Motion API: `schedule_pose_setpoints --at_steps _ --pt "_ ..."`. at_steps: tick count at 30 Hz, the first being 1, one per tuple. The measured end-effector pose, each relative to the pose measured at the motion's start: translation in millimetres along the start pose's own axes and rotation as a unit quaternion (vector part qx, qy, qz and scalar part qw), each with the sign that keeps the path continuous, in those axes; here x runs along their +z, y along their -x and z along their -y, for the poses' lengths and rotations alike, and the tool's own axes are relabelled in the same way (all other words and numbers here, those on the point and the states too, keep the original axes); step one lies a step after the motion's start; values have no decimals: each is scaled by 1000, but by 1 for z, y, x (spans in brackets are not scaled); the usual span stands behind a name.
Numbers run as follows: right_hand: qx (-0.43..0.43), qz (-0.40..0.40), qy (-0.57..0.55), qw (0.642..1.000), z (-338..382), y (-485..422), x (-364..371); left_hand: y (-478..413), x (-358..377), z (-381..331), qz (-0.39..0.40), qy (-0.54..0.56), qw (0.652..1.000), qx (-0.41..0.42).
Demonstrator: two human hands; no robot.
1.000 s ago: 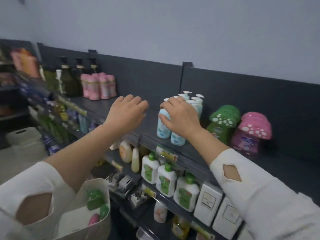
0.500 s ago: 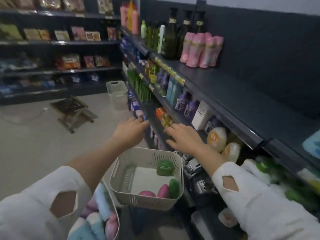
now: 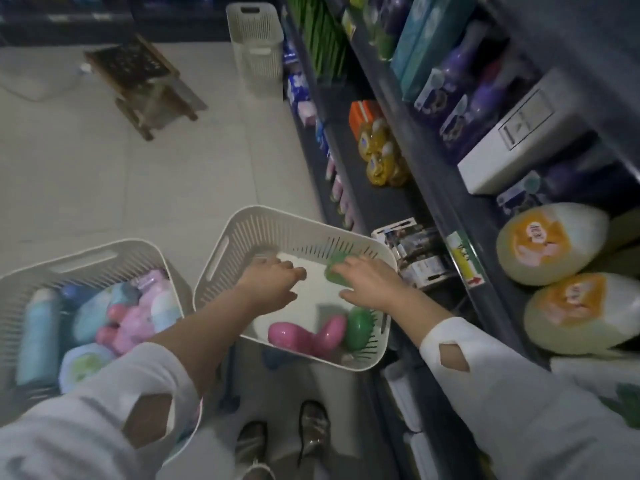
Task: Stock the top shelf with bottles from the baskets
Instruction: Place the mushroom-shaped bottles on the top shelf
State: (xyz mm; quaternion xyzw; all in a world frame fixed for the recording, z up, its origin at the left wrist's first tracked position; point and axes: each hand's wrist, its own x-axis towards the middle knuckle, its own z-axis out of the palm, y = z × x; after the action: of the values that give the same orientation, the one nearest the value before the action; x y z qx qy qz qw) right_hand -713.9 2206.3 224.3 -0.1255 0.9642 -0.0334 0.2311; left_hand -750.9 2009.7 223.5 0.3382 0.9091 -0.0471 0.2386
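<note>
With the left hand [image 3: 273, 282] loose-fingered and empty beside it, the right hand [image 3: 372, 284] spreads its fingers [image 3: 360, 266] over the green bottle [image 3: 334, 273] just beneath them in the basket [image 3: 221, 252] (contact unclear), so a hasty grab could squirt the rounded bottle away

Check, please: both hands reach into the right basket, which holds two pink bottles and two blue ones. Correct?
Nearly. The head view shows the left hand and right hand in the right basket with two pink bottles, but the other two are green bottles, not blue.
</note>
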Motion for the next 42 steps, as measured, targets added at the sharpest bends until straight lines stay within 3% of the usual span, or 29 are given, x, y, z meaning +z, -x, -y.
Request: schedule_pose_setpoints --at_steps 4,11,18,22,28,34,39,42 --pt "-8 44 3 999 -7 -19 52 -16 50 -7 72 25 997 11" --pt "146 -72 -35 986 -37 -61 88 -69 94 -34 101 141 985 6" --pt "174 -64 -42 982 -55 -93 127 -91 128 -66 205 146 968 6" --pt "171 -13 -71 983 -57 -96 138 -96 126 -67 216 229 949 2" --pt "159 -9 -140 977 -62 -95 133 -111 123 -43 165 308 934 -75" --pt "112 -26 -172 978 -56 -94 128 -122 108 -17 128 239 962 -39" --pt "90 -10 -179 980 -48 -108 131 -114 119 -15 109 269 955 -61" --pt "75 -17 -199 977 -42 -116 129 -108 116 9 0 298 947 -123"
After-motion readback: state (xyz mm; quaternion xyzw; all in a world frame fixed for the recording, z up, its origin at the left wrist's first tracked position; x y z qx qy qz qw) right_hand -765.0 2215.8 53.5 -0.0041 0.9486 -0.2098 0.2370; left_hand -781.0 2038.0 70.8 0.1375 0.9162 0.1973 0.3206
